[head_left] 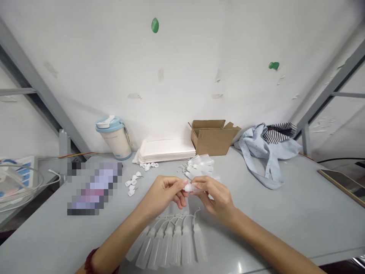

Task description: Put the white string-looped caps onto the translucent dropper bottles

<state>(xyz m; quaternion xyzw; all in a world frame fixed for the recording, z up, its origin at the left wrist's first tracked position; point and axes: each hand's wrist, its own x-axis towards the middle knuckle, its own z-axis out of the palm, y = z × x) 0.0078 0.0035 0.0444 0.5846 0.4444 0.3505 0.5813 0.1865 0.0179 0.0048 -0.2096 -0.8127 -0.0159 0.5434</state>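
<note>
Between my two hands is a small translucent plastic squeeze bottle with a white cap [188, 187]. My left hand [168, 192] pinches the cap end with thumb and fingers. The bottle's body is in my right hand [214, 193], mostly hidden by the fingers. Below my hands lies a row of several translucent bottles [172, 245] with thin bent spout tubes pointing away from me. Behind my hands is a pile of more such bottles [201, 163]. To the left of my left hand, loose white caps [134, 180] lie scattered on the grey table [256, 228].
A blue-lidded cup [115, 140], a stack of white trays [168, 148] and an open cardboard box [213, 139] stand along the wall. A light blue cloth bag [265, 148] lies at the right. A pixelated flat object [97, 186] lies left, a phone-like slab [345, 184] far right.
</note>
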